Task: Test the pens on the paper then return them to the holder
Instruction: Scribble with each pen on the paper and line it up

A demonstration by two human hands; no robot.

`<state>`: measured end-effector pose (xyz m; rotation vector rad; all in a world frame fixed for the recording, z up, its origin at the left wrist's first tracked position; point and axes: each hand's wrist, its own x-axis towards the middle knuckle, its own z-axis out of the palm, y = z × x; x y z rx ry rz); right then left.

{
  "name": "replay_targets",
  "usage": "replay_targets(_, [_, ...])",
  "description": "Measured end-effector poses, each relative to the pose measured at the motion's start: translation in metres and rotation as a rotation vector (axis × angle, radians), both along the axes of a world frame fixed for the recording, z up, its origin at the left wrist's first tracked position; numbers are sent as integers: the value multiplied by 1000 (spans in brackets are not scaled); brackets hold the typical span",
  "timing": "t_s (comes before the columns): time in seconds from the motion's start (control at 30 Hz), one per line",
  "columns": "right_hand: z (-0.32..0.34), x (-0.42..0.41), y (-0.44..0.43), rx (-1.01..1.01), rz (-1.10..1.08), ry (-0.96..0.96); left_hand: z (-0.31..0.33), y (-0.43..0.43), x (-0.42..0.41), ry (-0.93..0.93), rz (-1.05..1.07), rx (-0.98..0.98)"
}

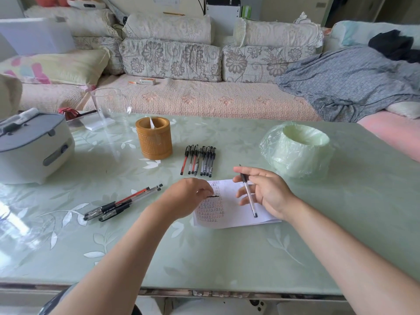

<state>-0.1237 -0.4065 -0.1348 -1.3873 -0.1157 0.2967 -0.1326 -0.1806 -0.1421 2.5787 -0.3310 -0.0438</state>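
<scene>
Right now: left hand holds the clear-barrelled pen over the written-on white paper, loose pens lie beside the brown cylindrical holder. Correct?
Wrong hand. Head view: the right hand holds the clear-barrelled pen over the written-on white paper; the left hand pinches a small black piece. Loose pens do lie beside the brown cylindrical holder.

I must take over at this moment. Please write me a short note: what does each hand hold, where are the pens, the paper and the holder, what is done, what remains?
The left hand pinches a small black piece, probably a pen cap, over the paper.
The right hand holds one pen above the paper.
A row of pens lies beside the bamboo holder; a smaller group of pens lies left of the paper.
Done: the paper bears many rows of test marks.
Left: no pen shows in the holder, so all must go back.
</scene>
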Motion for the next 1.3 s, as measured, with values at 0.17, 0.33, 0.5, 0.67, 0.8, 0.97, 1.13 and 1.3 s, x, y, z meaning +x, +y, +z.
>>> replay_targets(0.17, [-7, 6, 1, -499, 16, -256, 3, -2, 1, 23, 28, -138])
replay_targets(0.33, [-12, 8, 2, -975, 16, -448, 1, -2, 3, 24, 67, -167])
replay_targets(0.5, [-9, 5, 7, -991, 48, -493, 3, -4, 1, 29, 60, -159])
replay_targets(0.67, [-7, 2, 8, -1033, 114, -531, 4, -5, 0, 51, 42, -155])
replay_targets(0.8, [-3, 2, 7, -1078, 83, -558, 5, -9, 1, 43, 48, -159])
replay_targets(0.97, [-3, 2, 4, -1131, 59, -551, 6, -12, 1, 16, 72, -174])
replay_targets(1.13, [-3, -6, 11, -1082, 100, -550, 6, -17, -3, 82, 15, -245])
replay_targets(1.3, [-4, -11, 17, -1248, 114, -666, 14, -21, -4, 187, 29, -243])
